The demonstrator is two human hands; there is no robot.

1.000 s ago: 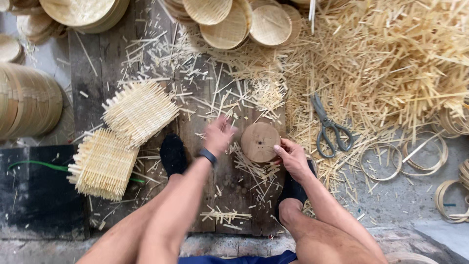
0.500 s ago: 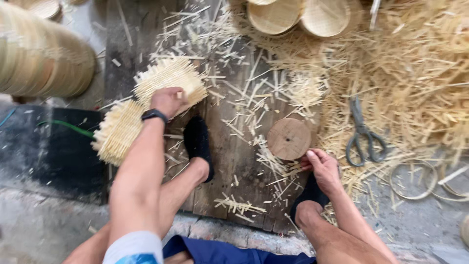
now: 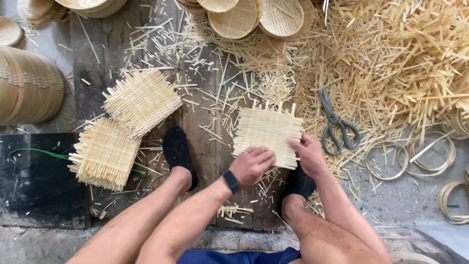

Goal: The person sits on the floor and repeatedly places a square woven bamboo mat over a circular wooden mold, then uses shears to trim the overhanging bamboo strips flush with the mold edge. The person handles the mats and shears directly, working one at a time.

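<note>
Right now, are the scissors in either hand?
No. The scissors lie on the strewn bamboo strips to the right, while the left hand and right hand both rest on the woven square mat.
</note>
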